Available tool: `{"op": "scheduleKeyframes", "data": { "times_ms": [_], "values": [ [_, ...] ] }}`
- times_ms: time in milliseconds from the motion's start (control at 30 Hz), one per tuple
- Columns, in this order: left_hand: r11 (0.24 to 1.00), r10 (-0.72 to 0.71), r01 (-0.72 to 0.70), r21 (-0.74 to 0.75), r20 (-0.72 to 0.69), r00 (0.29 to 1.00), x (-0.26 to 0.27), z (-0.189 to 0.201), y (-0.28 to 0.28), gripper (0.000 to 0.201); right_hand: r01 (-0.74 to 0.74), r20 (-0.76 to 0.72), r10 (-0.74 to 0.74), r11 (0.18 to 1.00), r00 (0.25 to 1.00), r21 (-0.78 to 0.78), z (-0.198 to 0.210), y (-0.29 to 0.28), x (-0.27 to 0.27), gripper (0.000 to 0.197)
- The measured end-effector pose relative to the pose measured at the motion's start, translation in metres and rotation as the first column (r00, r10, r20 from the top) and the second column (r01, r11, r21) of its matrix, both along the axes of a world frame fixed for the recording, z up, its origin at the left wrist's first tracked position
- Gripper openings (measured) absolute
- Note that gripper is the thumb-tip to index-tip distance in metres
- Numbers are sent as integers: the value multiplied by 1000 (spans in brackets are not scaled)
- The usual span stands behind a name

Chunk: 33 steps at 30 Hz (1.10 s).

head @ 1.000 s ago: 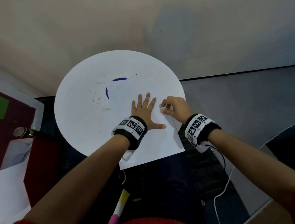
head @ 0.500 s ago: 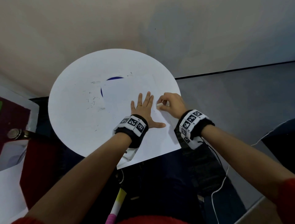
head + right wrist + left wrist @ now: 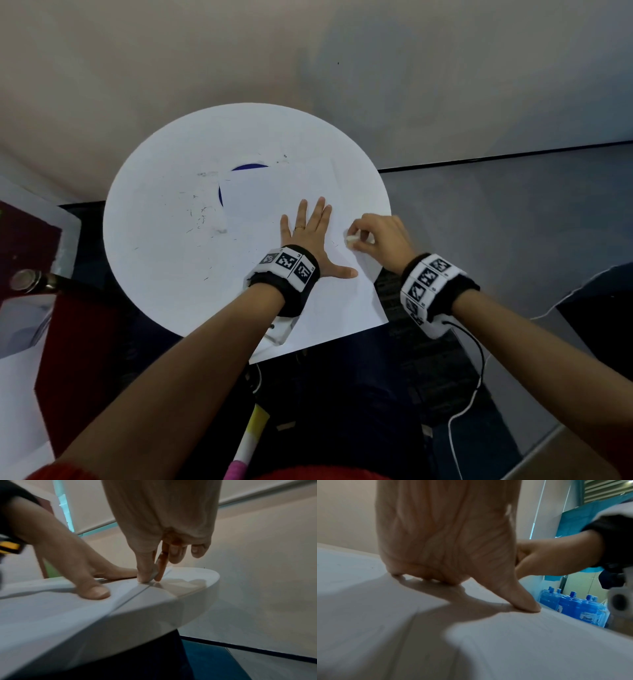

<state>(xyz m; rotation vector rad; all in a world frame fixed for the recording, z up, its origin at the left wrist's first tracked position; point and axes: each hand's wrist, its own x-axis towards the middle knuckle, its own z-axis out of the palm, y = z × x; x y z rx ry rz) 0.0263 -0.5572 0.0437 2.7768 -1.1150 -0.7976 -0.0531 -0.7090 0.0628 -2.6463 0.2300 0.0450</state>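
Observation:
A white sheet of paper (image 3: pixel 329 308) lies on a round white table (image 3: pixel 164 240), its near corner hanging over the table's edge. My left hand (image 3: pixel 311 236) lies flat on the sheet with fingers spread and the thumb (image 3: pixel 522 601) pressed down. Just to its right, my right hand (image 3: pixel 376 236) pinches a small white eraser (image 3: pixel 351 238) between thumb and index finger. In the right wrist view the eraser (image 3: pixel 155 572) touches the paper close to the sheet's right edge (image 3: pixel 120 599). A dark blue shape (image 3: pixel 248 167) shows from under the sheet's far corner.
Dark crumbs (image 3: pixel 198 212) are scattered on the table left of the sheet. A dark red object (image 3: pixel 68 359) and a metal cap (image 3: pixel 25 279) sit at the left. A pink and yellow marker (image 3: pixel 250 442) lies below. Blue water bottles (image 3: pixel 573 605) stand beyond the table.
My right hand has slid the eraser slightly nearer to me over the paper. The left hand stays flat in the same place.

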Motion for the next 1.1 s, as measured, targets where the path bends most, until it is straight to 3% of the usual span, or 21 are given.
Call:
{"op": "scheduleKeyframes", "data": {
  "times_ms": [267, 500, 733, 833, 967, 1100],
  "values": [
    [1000, -2, 1, -9, -17, 1000, 0, 1, 0, 134, 7, 18, -7, 1000, 1000, -12, 5, 1, 30, 6],
    [1000, -6, 6, -16, 4, 1000, 0, 0, 1, 133, -135, -71, 129, 987, 989, -83, -1, -7, -28, 9],
    [1000, -1, 0, -26, -7, 1000, 0, 1, 1, 136, -89, -22, 89, 996, 996, -5, 2, 5, 27, 6],
    [998, 5, -5, -63, -7, 1000, -1, 0, 3, 138, -38, 40, 33, 992, 999, 121, -2, 3, 36, 11],
    [997, 38, -38, -62, 4, 999, -12, 1, 6, 133, 53, 128, -115, 911, 985, 410, -1, 1, 50, 13],
    [998, -47, 53, -23, 201, 978, -39, 1, 6, 92, -19, 38, 0, 871, 999, 490, -11, 9, 56, 17]
  ]
}}
